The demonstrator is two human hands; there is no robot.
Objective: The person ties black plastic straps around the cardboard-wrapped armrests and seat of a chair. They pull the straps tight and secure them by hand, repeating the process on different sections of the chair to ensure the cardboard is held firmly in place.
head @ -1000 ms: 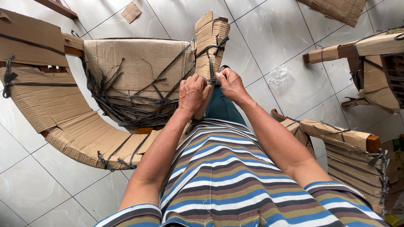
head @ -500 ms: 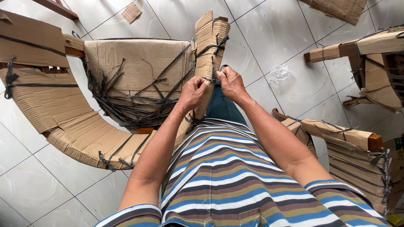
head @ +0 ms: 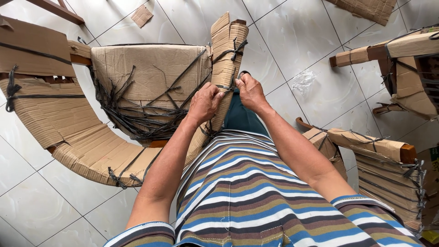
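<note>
A chair wrapped in brown cardboard (head: 151, 77) lies in front of me on the tiled floor, bound with black plastic straps (head: 132, 123). One upright cardboard-wrapped arm (head: 228, 55) rises beside my hands. My left hand (head: 205, 103) pinches a black strap on that arm, fingers closed. Just to its right, my right hand (head: 249, 91) grips the same strap, fingers closed. Both hands press against the cardboard arm, close together. My striped shirt fills the lower frame.
Another cardboard-wrapped chair piece (head: 384, 160) stands at the right, and a further one (head: 402, 59) at the upper right. A curved wrapped part (head: 55, 119) lies left. A cardboard scrap (head: 141, 14) and a clear plastic scrap (head: 304, 82) lie on the white tiles.
Both hands have stayed on the upright arm's strap, shifting slightly upward along it. The wrapped chair has not moved.
</note>
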